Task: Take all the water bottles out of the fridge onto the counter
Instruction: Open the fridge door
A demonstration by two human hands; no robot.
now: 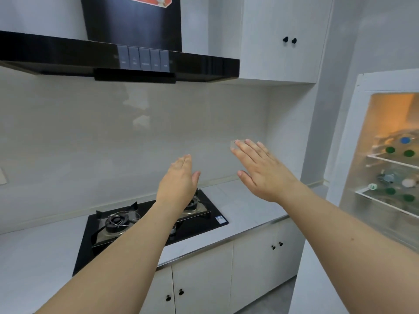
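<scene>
Fingers [249, 146] hovering straight, holding nothing; water bottles [395, 150] sitting rightward in fridge [353, 132], none reaching table [244, 200].

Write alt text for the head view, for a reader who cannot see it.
Two empty, open hands, left hand and right hand, reach out above a gas stove set in a white counter. At right, the open fridge shows bottles on its shelves.
</scene>
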